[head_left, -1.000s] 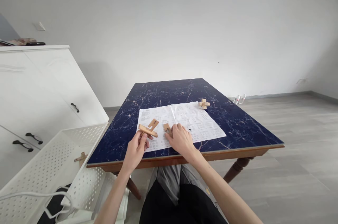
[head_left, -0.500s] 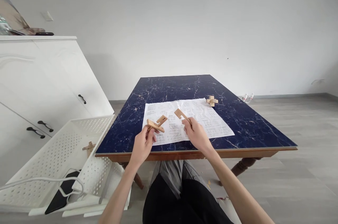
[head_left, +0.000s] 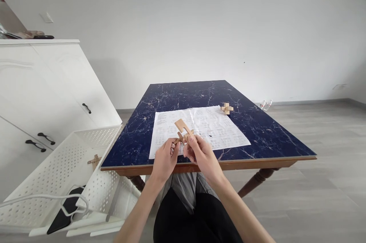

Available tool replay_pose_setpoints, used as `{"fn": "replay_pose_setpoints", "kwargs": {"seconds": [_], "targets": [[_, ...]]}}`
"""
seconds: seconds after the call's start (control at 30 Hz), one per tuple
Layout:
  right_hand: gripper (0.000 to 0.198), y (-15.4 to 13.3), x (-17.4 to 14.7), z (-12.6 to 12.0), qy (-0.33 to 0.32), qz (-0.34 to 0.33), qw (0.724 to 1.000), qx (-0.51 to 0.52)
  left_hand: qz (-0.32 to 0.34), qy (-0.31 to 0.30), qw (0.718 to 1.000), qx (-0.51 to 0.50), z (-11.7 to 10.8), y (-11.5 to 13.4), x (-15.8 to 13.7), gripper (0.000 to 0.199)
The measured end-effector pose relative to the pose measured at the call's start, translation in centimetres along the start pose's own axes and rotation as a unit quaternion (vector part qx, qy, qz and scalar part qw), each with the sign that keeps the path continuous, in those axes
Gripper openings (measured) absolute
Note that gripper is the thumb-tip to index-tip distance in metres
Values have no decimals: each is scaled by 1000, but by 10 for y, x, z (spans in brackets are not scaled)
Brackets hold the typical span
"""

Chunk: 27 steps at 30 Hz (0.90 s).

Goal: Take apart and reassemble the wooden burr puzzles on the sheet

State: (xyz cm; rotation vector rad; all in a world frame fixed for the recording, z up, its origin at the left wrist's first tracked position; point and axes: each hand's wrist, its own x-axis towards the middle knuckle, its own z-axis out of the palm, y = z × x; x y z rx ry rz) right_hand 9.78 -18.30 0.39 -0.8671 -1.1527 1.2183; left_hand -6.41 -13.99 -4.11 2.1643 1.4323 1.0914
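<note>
Over the front of a printed paper sheet (head_left: 228, 136), my two hands are close together with wooden puzzle pieces. My right hand (head_left: 201, 153) is closed on a flat, notched wooden piece (head_left: 180, 124), which tilts up and to the left. My left hand (head_left: 166, 159) pinches other wooden puzzle pieces (head_left: 180, 137), partly hidden by its fingers and by the notched piece. The pieces overlap in view; whether they interlock, I cannot tell. An assembled wooden cross puzzle (head_left: 227, 108) sits at the sheet's far right corner.
The sheet lies on a blue marbled table (head_left: 183, 96) with a wooden edge. At the left stands a white perforated basket (head_left: 51, 170) holding a wooden piece (head_left: 95, 161), a dark flat object (head_left: 64, 212) and a white cable. Behind it is a white cabinet (head_left: 57, 82).
My hands have come together, the right one moving left with the notched piece towards the pieces in my left hand. The view has shifted slightly.
</note>
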Motion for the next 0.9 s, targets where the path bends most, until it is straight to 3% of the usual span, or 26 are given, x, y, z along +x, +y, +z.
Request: {"fn": "replay_pose_setpoints", "kwargs": {"seconds": [0.33,0.63,0.9], "targets": [[51,20,-3,8,17,32,999,-1,37,6,999,34,3,-6,-5,15],[54,43,-1,2,33,63,997,5,36,18,998,38,6,-6,-7,21],[58,33,-2,4,-32,132,988,70,33,5,999,21,3,-7,-7,25]]}}
